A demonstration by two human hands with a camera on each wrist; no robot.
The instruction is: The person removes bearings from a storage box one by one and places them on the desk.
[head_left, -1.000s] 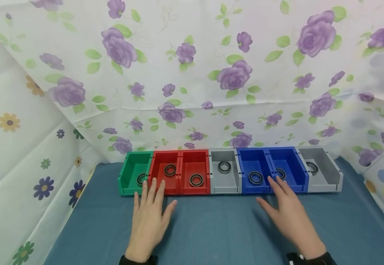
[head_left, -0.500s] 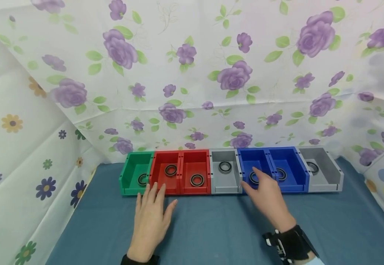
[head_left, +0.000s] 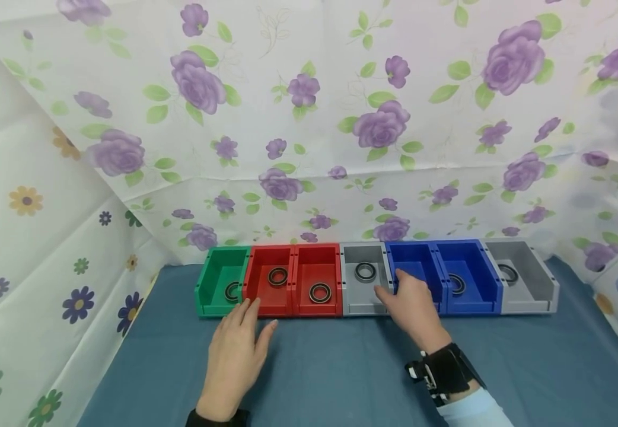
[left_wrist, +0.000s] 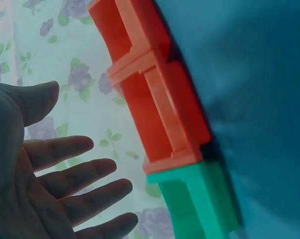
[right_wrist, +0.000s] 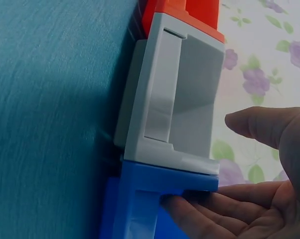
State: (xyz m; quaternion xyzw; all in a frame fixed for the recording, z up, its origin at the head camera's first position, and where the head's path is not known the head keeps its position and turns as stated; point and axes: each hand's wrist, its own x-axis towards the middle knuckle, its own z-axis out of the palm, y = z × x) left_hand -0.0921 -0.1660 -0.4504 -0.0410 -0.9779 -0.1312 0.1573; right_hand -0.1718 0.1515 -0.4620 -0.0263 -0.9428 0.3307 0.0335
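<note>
My right hand (head_left: 414, 311) is over the left blue bin (head_left: 413, 256) and the wall it shares with the grey bin. In the right wrist view its fingertips (right_wrist: 172, 205) reach into the blue bin, while the thumb stands well apart, above the grey bin (right_wrist: 190, 99). Nothing shows between thumb and fingers; the inside of that blue bin is mostly hidden. Just in front of the green bin (head_left: 218, 273) and left red bin (head_left: 266, 256), my left hand (head_left: 234, 362) hovers with straight, spread fingers. A ball bearing (head_left: 365, 272) lies in the middle grey bin.
Further bearings lie in the green bin, the left red bin, the right red bin (head_left: 314, 264), the right blue bin (head_left: 471, 267) and the right-end grey bin (head_left: 533, 281). A floral sheet (head_left: 330, 201) hangs behind the row. Blue cloth (head_left: 335, 367) covers the table.
My right hand has moved left from in front of the right blue bin to over the left blue bin, covering its bearing. The left hand has drawn back very slightly.
</note>
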